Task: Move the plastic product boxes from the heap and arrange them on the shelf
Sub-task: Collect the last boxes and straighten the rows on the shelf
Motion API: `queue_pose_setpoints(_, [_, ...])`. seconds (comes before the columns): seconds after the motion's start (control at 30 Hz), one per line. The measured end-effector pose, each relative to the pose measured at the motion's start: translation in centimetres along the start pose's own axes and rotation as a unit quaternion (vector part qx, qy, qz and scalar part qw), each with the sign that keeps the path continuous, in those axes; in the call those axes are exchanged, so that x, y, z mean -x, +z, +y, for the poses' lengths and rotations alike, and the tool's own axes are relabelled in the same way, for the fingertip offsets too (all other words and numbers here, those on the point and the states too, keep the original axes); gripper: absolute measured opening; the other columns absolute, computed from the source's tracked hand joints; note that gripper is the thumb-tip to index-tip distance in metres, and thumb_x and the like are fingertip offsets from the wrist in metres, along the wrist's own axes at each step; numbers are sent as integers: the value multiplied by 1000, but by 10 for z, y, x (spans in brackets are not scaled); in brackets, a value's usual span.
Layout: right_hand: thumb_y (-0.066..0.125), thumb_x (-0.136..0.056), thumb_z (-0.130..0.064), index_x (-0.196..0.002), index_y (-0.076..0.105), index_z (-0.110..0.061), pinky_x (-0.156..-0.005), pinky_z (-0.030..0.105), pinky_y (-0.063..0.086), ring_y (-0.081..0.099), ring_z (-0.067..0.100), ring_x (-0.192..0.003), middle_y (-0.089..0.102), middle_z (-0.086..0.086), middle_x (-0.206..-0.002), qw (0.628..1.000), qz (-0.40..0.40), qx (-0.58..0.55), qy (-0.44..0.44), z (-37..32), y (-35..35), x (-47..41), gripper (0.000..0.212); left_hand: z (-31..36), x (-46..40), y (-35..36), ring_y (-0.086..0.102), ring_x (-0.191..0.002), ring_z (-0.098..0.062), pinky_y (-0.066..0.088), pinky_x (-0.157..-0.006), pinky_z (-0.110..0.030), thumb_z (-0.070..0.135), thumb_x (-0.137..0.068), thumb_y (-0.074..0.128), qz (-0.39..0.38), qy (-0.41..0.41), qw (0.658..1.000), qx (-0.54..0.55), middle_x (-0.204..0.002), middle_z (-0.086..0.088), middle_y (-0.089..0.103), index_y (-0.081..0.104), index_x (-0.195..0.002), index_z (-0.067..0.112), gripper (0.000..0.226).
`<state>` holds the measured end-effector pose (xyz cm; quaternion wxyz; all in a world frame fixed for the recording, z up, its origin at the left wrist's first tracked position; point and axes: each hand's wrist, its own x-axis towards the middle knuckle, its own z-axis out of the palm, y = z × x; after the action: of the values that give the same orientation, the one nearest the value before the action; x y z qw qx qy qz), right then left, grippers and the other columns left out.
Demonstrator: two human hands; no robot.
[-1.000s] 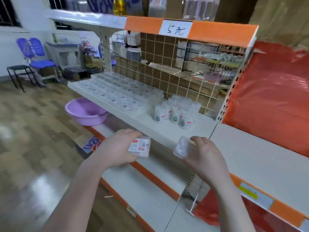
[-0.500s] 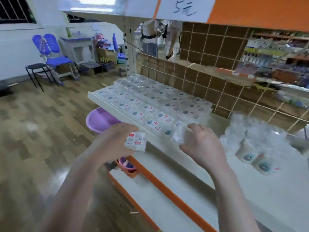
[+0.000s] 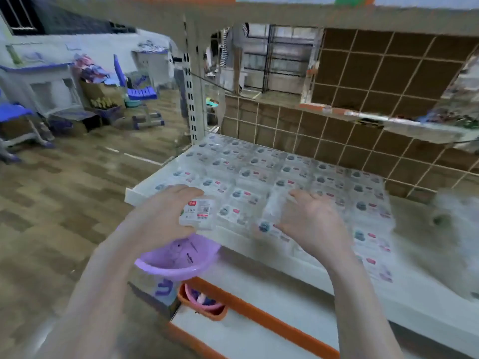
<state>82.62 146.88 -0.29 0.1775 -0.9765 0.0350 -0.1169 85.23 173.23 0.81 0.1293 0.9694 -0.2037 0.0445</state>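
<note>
My left hand [image 3: 162, 215] grips a clear plastic box with a white and red label [image 3: 198, 213], held just above the front left edge of the white shelf [image 3: 298, 260]. My right hand [image 3: 311, 224] holds a second clear plastic box [image 3: 276, 204] over the front rows. Several rows of the same labelled boxes [image 3: 298, 177] lie flat across the shelf, reaching back to the brown tiled panel. The picture is blurred by motion.
A purple basin [image 3: 176, 263] sits below the shelf's left front corner, with an orange basket [image 3: 204, 304] under it on the lower shelf [image 3: 259, 332]. White round containers [image 3: 456, 216] stand blurred at the right. A metal upright [image 3: 191, 86] rises at the back left. Blue chairs stand across the wooden floor.
The view has moved closer and further left along the shelf. Both hands have carried their boxes forward, from in front of the shelf edge to over the front rows.
</note>
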Motion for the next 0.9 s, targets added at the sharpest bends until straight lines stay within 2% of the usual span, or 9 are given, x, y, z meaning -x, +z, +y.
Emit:
queue_pose_setpoints(0.1, [65,-68,-17,-93,57,-14,-79,31,43,52,25,-99,58,3,-98,999,-21,-7,45,-38,22,-14,27,-54,-25,-10,39,-129,-14,24,-104,-19,24,-75,72,-39,45,998,-7,-139,2,46,43,-139,21,70])
queue_pose_setpoints(0.23, [67,-70,-16,-107,60,-10,-82,34,43,55,30,-100,61,9,-102,994,48,-9,93,-83,31,-20,38,-106,-58,-27,43,-124,-14,31,-101,-22,22,-74,71,-65,89,994,-9,-135,5,47,42,-139,24,71])
queue_pose_setpoints(0.33, [71,-72,-19,-108,60,-7,-77,30,32,54,31,-100,59,11,-104,994,33,15,99,-102,37,-24,39,-128,-85,-34,41,-125,-15,30,-102,-25,25,-76,72,-81,114,990,-19,-135,5,46,41,-139,24,70])
queue_pose_setpoints(0.4, [73,-71,-20,-111,59,-6,-81,29,32,52,31,-104,59,12,-109,992,22,20,119,-106,39,-26,44,-136,-97,-31,40,-126,-15,32,-103,-28,24,-76,71,-97,123,988,-17,-136,5,45,41,-139,23,70])
queue_pose_setpoints(0.47, [74,-70,-22,-122,54,-12,-87,31,36,49,28,-111,56,8,-119,987,22,-1,159,-107,40,-29,56,-139,-108,-26,40,-125,-13,35,-103,-30,23,-76,70,-108,132,985,-17,-137,5,44,40,-139,23,70])
queue_pose_setpoints(0.57, [72,-73,-24,-132,49,-18,-88,30,38,48,25,-113,54,5,-124,984,34,-5,175,-107,41,-37,64,-138,-124,-20,40,-124,-15,37,-101,-33,25,-77,70,-114,154,981,-26,-137,3,40,40,-139,22,69])
queue_pose_setpoints(0.77, [72,-73,-24,-132,48,-20,-91,29,37,47,23,-117,54,2,-129,979,42,-1,199,-106,43,-45,64,-133,-145,-9,39,-122,-16,42,-96,-33,26,-77,64,-93,177,979,-47,-135,1,39,40,-139,23,66])
queue_pose_setpoints(0.9, [73,-73,-26,-133,47,-18,-89,31,39,47,24,-117,53,3,-129,978,44,-2,206,-102,45,-50,65,-134,-153,-3,37,-123,-14,38,-89,-26,27,-78,61,-98,190,975,-60,-138,3,37,36,-141,24,68])
